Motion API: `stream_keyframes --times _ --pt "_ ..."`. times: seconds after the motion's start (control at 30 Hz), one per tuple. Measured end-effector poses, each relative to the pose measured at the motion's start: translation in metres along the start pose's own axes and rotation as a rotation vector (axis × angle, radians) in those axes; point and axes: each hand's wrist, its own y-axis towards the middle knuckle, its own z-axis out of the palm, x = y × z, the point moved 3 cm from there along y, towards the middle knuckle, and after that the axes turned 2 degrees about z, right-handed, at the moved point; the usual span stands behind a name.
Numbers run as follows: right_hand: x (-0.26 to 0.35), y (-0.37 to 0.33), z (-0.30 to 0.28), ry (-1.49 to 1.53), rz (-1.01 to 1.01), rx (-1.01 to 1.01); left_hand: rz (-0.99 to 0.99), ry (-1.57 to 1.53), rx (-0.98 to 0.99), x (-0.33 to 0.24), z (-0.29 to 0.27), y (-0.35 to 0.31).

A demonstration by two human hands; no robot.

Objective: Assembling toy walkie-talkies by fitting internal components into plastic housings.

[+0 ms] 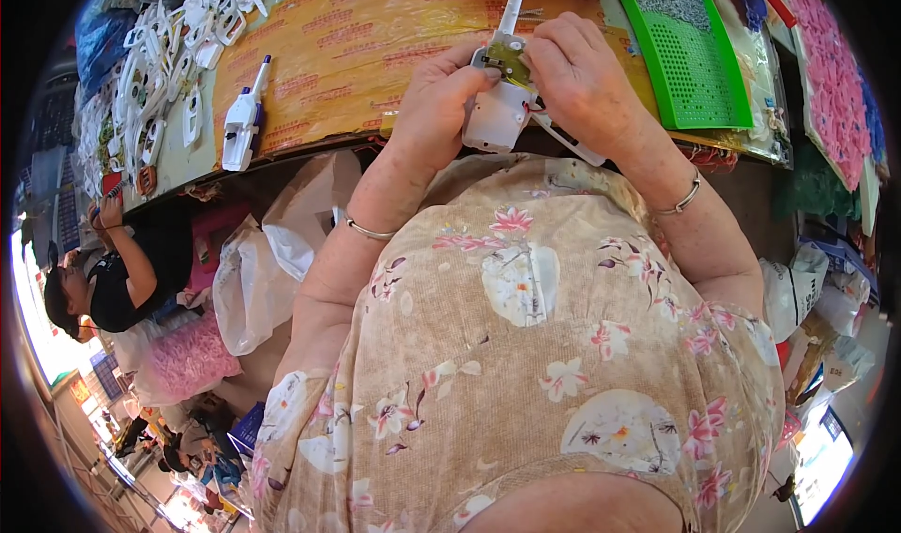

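Over the near edge of the work table I hold a white plastic device [497, 118] with a long tapered tip pointing away from me. An olive-yellow plate [507, 60] with small screws or pins sits exposed on its upper part. My left hand [434, 97] is closed round the left side of the body, its thumb lying on top beside the plate. My right hand [587, 81] is closed with its fingertips at the plate's right edge; whatever they pinch is hidden. Thin dark and red wires and a loose curved white part [568, 139] show beneath the right hand.
On the tape-covered board [328, 54] at left lies a similar white device with purple parts [243, 125]. Many white plastic shells [150, 73] are heaped at the far left. A green tray [699, 87] holding small metal pieces stands right. A person [127, 270] works at the left.
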Motion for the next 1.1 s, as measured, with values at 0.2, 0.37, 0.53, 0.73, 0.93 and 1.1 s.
stream_keyframes --times 0.2,0.37,0.53,0.73,0.93,1.1 --pt "0.005 0.000 -0.002 0.003 0.082 0.005 -0.005 0.082 -0.085 0.005 -0.008 0.003" --pt "0.007 0.001 -0.004 0.037 0.153 -0.014 -0.029 0.110 -0.102 0.005 -0.012 0.003" --pt "0.007 0.003 -0.005 0.063 0.198 -0.035 -0.031 0.096 -0.101 0.008 -0.013 0.004" --pt "0.014 0.006 -0.012 -0.020 0.213 -0.005 -0.012 0.098 -0.109 0.006 -0.007 0.001" --pt "0.013 0.005 -0.010 -0.070 0.222 0.034 -0.007 0.114 -0.058 0.006 -0.009 0.002" --pt "0.011 0.005 -0.008 -0.060 0.115 0.018 -0.002 0.047 0.006 0.009 -0.011 0.003"
